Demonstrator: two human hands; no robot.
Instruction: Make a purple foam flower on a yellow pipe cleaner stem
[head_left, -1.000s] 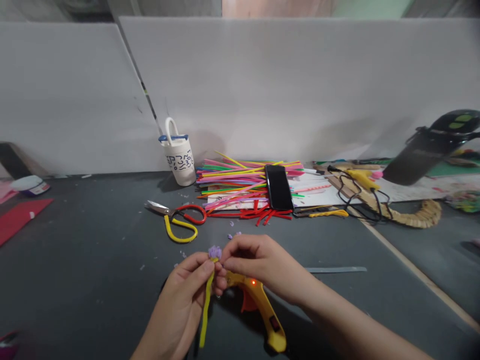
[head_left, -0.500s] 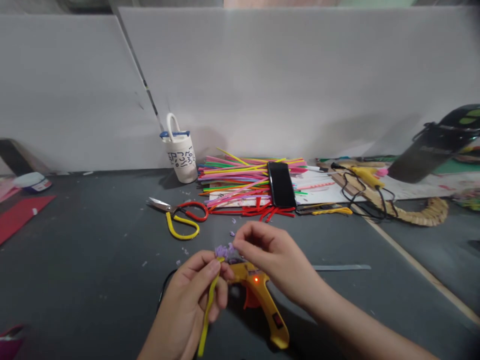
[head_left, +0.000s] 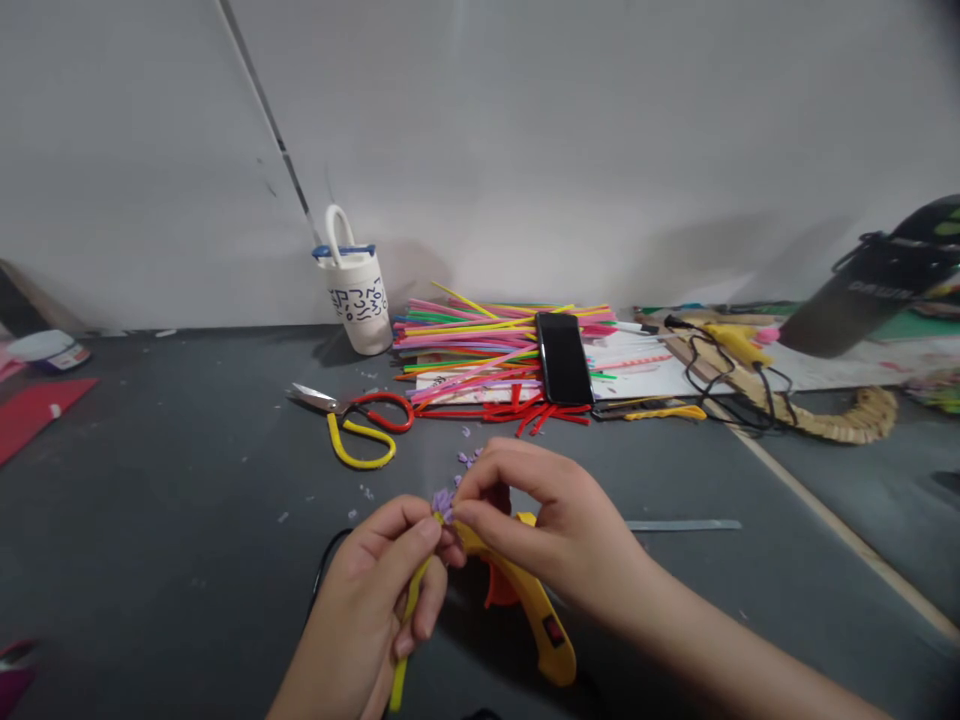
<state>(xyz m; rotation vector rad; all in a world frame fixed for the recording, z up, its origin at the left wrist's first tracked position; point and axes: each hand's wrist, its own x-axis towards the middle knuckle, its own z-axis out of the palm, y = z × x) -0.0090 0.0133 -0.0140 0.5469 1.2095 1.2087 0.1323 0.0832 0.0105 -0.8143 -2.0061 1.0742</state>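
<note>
My left hand [head_left: 379, 575] is closed on a flower stem [head_left: 414, 595], a flat yellow-green strip that hangs below the fingers. At its top, above my left thumb, sits a small cluster of purple petals [head_left: 442, 500]. My right hand [head_left: 540, 500] pinches at the right side of this cluster, with thumb and forefinger together on what looks like a small purple petal, mostly hidden by the fingertips. Under both hands lies a yellow glue gun [head_left: 541, 625] with an orange trigger; my right hand covers part of its body. Loose purple bits [head_left: 463, 458] lie just beyond the fingers.
Scissors [head_left: 334, 403] with red and yellow handles lie left of several coloured pipe cleaners [head_left: 465, 345] and a phone [head_left: 564, 360]. A white cup [head_left: 360, 305] stands behind. Right are a glue stick [head_left: 682, 525], a corded yellow tool [head_left: 735, 343] and a dark bottle [head_left: 855, 300].
My right hand has moved slightly left, its fingertips now against the purple cluster and covering the glue gun's red light. My left hand keeps its hold. The view has tilted slightly down.
</note>
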